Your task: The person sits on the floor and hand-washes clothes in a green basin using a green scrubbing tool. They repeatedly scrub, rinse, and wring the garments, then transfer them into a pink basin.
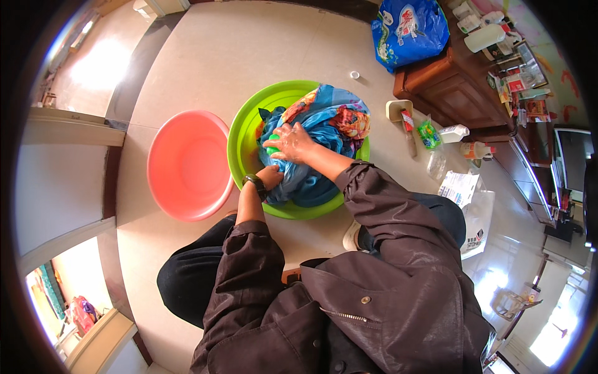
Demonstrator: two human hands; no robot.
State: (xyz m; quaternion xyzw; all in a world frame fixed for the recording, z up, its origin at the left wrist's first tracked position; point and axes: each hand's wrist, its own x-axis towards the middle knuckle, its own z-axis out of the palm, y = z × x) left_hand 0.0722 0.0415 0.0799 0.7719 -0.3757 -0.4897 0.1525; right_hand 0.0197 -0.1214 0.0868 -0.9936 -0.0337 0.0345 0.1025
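Note:
In front of me a lime-green plastic basin (243, 140) stands on the floor, heaped with blue, flower-printed fabric (322, 126) that looks wet. My right hand (293, 142) has its fingers around a small green object (273, 144), possibly a bar of soap, pressed against the cloth. Lower down, my left hand (271, 177) grips a fold of the same fabric near the basin's left side; its fingertips are partly hidden in the cloth. A dark watch is on my left wrist.
A pink plastic basin (189, 163) touches the green one on the left. To the right lie a scrub brush (409, 133), a green packet (428, 133), a white bottle (454, 133) and a white bag (479, 224). A blue bag (411, 32) leans by a wooden cabinet (458, 89).

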